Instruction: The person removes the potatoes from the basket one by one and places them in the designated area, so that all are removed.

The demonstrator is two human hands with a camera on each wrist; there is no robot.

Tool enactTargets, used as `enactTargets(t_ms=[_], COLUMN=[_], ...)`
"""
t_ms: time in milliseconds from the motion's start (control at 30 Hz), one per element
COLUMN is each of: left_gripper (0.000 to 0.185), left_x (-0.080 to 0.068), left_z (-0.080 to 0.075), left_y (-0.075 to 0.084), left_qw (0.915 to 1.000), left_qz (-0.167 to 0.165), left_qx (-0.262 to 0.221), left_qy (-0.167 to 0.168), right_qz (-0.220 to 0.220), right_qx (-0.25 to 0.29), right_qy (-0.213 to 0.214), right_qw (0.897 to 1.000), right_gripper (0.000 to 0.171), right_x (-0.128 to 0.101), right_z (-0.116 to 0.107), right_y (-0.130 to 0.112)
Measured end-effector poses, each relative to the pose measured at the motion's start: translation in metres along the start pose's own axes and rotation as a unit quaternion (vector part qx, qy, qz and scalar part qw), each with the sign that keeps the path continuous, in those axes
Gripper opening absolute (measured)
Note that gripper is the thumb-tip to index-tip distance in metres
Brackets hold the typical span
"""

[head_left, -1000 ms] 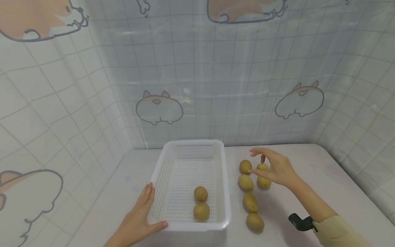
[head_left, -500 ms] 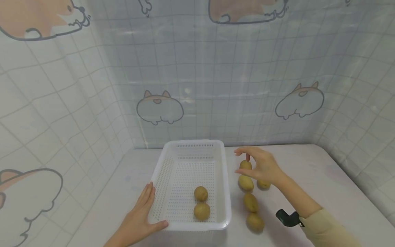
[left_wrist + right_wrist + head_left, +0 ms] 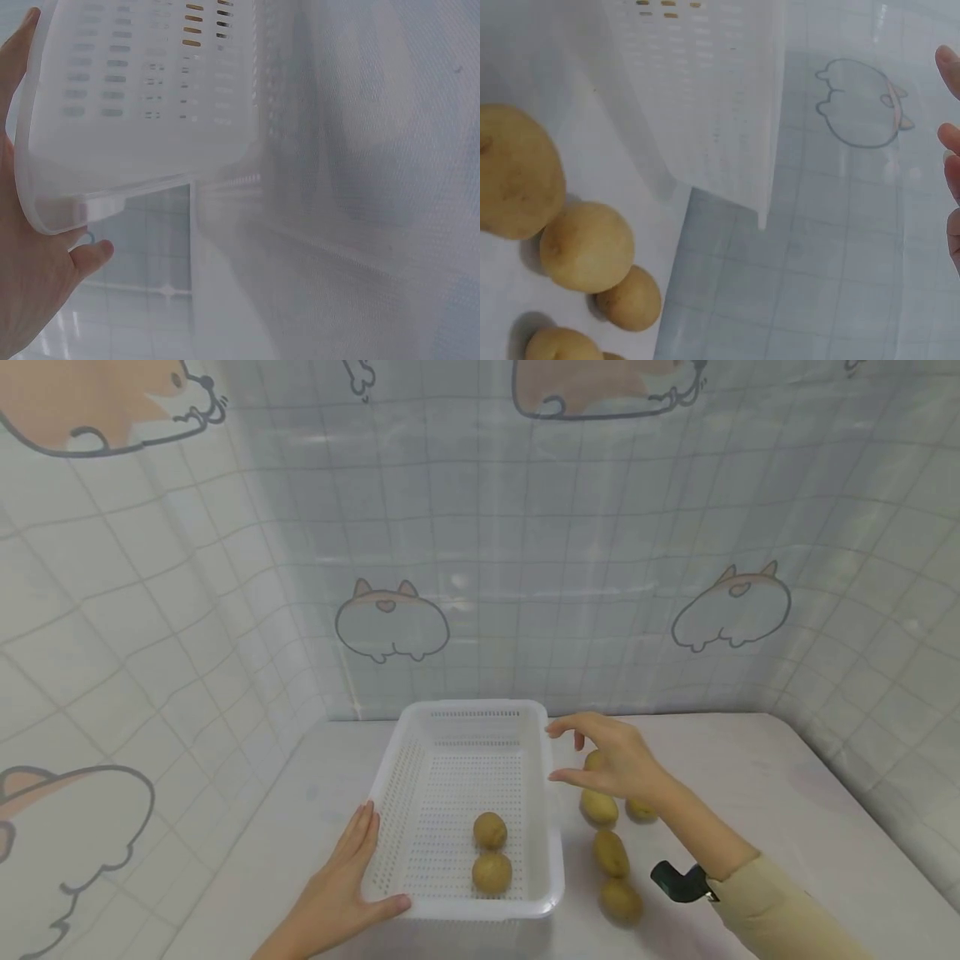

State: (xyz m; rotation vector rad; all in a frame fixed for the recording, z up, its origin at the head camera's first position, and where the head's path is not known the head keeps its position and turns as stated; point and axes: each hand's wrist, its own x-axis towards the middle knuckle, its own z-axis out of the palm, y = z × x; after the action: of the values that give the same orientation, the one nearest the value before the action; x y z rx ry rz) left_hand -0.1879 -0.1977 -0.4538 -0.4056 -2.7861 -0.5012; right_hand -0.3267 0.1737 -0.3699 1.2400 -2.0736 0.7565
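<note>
A white perforated plastic basket (image 3: 442, 910) stands on the table with two potatoes (image 3: 491, 872) in its front right part. My left hand (image 3: 333, 893) rests against its front left corner, fingers straight along the left side and thumb lying on the front rim. In the left wrist view this hand (image 3: 30, 277) touches the basket's rim. My right hand (image 3: 611, 760) holds nothing; its thumb and fingers are spread apart near the basket's right rim. Under and in front of it lie several potatoes (image 3: 611, 852), some partly hidden by the hand.
The potatoes on the table (image 3: 735, 777) lie right of the basket, close together. Behind the table hangs a grid-patterned sheet (image 3: 510, 568) with cartoon dogs, which also covers both sides. A dark device (image 3: 678, 883) is worn on the right wrist.
My right hand has moved left from above the potatoes to the basket's right rim, its fingers still spread. The left hand, basket and potatoes have stayed in place.
</note>
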Motion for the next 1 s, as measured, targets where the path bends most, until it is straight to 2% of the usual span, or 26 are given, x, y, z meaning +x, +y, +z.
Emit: enactTargets(t_ms=[500, 1000], left_gripper=[0.112, 0.112], left_x=[0.0, -0.001], left_z=[-0.003, -0.003], left_y=[0.002, 0.004], left_qw=[1.0, 1.0], left_qz=[0.001, -0.008], left_qx=[-0.002, 0.001], left_qy=[-0.001, -0.003], right_qz=[-0.027, -0.089], right_qx=[0.035, 0.054], right_qy=[-0.019, 0.0], right_qw=[0.999, 0.995], right_gripper=[0.054, 0.05], right_x=[0.024, 0.053], right_z=[0.017, 0.044], right_y=[-0.017, -0.037])
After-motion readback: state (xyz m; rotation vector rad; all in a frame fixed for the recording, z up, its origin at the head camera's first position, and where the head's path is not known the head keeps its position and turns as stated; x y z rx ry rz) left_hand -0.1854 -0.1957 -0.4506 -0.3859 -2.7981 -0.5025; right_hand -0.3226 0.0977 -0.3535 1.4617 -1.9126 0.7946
